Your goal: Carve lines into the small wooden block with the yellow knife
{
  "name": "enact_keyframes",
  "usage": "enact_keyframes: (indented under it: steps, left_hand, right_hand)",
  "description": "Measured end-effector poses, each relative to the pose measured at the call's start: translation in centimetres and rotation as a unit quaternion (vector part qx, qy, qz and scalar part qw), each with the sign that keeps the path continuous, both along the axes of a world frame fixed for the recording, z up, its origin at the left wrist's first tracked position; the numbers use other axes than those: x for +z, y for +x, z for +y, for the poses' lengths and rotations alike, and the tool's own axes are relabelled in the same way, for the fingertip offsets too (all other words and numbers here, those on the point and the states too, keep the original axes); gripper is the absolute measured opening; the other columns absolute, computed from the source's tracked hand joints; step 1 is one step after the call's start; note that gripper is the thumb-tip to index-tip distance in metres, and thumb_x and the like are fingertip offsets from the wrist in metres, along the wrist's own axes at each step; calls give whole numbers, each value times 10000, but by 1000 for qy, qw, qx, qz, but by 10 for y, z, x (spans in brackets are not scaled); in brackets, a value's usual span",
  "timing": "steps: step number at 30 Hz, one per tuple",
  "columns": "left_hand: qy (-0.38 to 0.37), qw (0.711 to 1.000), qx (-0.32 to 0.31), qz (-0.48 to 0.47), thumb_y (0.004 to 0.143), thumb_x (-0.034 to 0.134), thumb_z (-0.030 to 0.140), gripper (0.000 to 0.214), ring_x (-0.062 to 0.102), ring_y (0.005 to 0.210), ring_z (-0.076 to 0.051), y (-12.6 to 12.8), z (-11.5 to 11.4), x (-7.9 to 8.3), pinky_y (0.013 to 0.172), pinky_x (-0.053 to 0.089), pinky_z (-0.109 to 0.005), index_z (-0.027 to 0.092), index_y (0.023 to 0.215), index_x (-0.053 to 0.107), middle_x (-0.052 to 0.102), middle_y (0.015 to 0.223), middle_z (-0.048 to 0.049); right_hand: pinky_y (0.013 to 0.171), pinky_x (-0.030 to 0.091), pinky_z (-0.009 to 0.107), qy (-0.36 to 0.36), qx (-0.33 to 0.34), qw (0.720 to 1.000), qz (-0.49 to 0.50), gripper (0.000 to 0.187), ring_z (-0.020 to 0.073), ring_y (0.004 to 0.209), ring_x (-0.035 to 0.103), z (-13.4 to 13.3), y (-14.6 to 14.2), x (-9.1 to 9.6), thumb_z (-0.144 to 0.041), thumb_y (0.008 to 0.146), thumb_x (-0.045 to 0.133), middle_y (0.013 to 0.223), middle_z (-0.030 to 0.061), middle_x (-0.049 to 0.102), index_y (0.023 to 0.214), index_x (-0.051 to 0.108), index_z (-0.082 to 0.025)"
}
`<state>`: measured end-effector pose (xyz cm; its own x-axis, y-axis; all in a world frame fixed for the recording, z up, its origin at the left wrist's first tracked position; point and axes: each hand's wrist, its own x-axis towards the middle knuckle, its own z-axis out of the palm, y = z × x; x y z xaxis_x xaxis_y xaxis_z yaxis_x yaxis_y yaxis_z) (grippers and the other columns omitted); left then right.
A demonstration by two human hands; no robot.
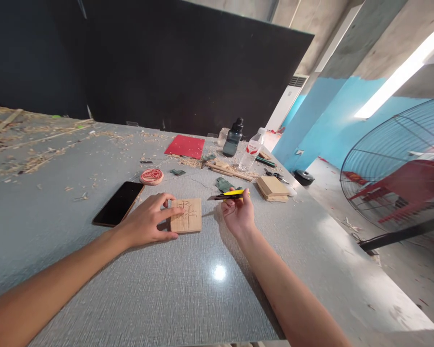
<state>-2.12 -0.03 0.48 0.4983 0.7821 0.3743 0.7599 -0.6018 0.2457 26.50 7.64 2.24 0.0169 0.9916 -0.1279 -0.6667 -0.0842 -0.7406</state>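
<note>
A small wooden block (186, 216) with lines cut into its top face is seen lying flat on the grey surface (188, 289), near the middle of the view; it is steadied by the left hand (148, 221), whose fingers are spread and curled over the block's left edge, the forefinger laid across its near corner. The right hand (237, 212) is found just to the right of the block, apart from it; it is closed around a yellow-and-black utility knife (228, 194), the blade end pointed left toward the block without touching it.

A black phone (118, 203) is noted lying face up beside the left hand; a round red-carved wooden disc (152, 176) is set just beyond it. A stack of plain wooden blocks (272, 188) is observed to the right of the knife; a dark green bottle (233, 138) and a clear plastic bottle (251, 149) are stood upright further back, near a red sheet (185, 146). Wood shavings (36, 159) are scattered over the far left of the surface; a large wire fan guard (401, 164) is seen at the right.
</note>
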Motion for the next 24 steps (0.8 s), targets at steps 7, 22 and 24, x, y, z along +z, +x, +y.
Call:
enact_keyframes:
  steps: [7, 22, 24]
  left_hand:
    - [5, 1000, 0, 7, 883, 780, 549, 576, 586, 1126, -271, -1, 0, -2, 1008, 505, -458, 364, 1410, 641, 495, 1401, -90]
    - [9, 1000, -3, 11, 891, 773, 543, 560, 592, 1122, -265, 0, 0, -1, 1004, 509, -460, 361, 1401, 629, 487, 1419, -92]
    - [10, 1000, -4, 11, 891, 772, 548, 558, 591, 1127, -264, 0, 0, -1, 1008, 508, -461, 358, 1396, 630, 485, 1419, -92]
  right_hand:
    - [421, 309, 207, -38, -34, 998, 21, 461, 54, 413, 339, 4, -2, -4, -581, 870, 776, 592, -88, 472, 765, 501, -227]
    - [445, 386, 177, -16, -42, 999, 8, 432, 45, 471, 426, 0, -8, -6, -463, 804, 876, 635, -91, 498, 786, 517, -222]
    - [444, 392, 189, -21, -45, 999, 11, 448, 54, 465, 427, 1, -7, -6, -505, 810, 858, 627, -89, 505, 787, 507, -227]
